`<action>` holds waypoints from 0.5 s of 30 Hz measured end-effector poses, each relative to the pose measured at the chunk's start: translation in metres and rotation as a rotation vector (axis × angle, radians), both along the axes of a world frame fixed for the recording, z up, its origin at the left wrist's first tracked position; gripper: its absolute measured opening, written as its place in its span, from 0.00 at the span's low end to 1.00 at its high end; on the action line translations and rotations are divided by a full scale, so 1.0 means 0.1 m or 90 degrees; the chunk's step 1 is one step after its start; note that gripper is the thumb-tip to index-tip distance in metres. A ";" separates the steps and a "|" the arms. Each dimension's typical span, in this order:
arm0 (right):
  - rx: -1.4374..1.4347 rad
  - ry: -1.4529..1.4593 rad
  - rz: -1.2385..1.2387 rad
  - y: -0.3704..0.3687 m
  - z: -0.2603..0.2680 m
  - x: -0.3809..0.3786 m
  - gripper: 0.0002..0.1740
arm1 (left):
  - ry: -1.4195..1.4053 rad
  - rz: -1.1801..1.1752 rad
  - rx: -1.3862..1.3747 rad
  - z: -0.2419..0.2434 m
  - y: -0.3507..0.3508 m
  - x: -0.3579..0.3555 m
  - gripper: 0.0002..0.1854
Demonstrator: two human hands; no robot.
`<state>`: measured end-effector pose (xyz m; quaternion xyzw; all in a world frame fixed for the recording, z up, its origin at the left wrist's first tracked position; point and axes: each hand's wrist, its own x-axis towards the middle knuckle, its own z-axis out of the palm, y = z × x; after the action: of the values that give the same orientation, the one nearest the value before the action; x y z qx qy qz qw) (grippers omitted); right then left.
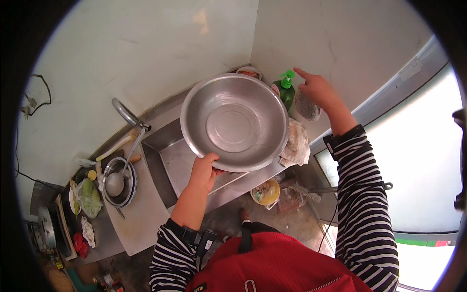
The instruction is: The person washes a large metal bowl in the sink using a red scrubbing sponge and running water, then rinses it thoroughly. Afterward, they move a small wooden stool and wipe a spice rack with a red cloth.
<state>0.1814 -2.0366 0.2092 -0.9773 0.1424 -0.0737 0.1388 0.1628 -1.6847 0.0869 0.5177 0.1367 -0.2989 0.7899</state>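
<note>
My left hand [204, 173] grips the near rim of a wide stainless steel basin [233, 126], thumb on the inside. The basin is tilted towards me over the metal sink [175, 160] and has a few wet marks inside. My right hand [317, 89] is at the right wall, its index finger stretched out beside the green pump head [288, 77] of a dark green soap bottle [286, 95]. Below the curled fingers of that hand is a grey scouring pad [308, 106], which appears to be held in it. Whether the finger touches the pump is unclear.
A curved faucet [129, 114] rises left of the basin. A cutting board [135, 230] holds a bowl [120, 193] with a ladle [115, 183]. Bagged green vegetables [90, 199] lie further left. A cloth [296, 144] hangs at the sink's right end, above a yellow waste bucket [266, 191].
</note>
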 end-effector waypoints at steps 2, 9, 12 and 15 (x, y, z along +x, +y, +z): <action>-0.061 0.072 0.010 -0.02 -0.06 0.12 0.33 | -0.001 -0.013 0.010 0.02 -0.08 0.10 0.19; -0.112 0.161 0.037 -0.09 -0.09 0.32 0.35 | 0.004 -0.033 0.003 0.18 -0.10 0.42 0.17; -0.116 0.168 0.036 -0.08 -0.10 0.35 0.36 | -0.006 -0.060 0.020 0.24 -0.12 0.55 0.16; -0.105 0.173 0.035 -0.08 -0.13 0.32 0.38 | -0.019 -0.052 0.034 0.24 -0.14 0.62 0.16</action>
<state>0.2136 -2.0446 0.1960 -0.9898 0.1264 0.0519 0.0398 0.2245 -1.6988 0.1113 0.5484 0.1116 -0.3190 0.7649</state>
